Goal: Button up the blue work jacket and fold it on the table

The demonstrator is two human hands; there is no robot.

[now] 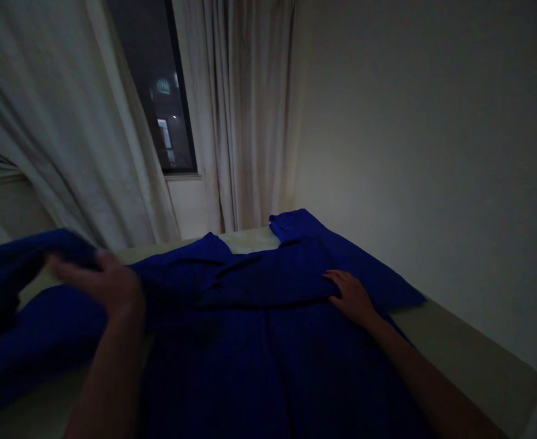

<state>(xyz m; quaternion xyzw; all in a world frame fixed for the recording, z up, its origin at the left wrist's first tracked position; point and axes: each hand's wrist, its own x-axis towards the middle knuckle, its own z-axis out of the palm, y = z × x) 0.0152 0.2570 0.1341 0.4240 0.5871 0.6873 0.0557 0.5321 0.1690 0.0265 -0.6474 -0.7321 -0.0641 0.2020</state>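
blue garment [250,329], spread, visibly creased

I can read no lettering, label, brand, number or sign anywhere in the dim view in front of me

Open air between left hand [106,281] and right hand [353,299] above the blue garment [231,360] — wall [433,152] blocking the right, curtains [259,122] behind
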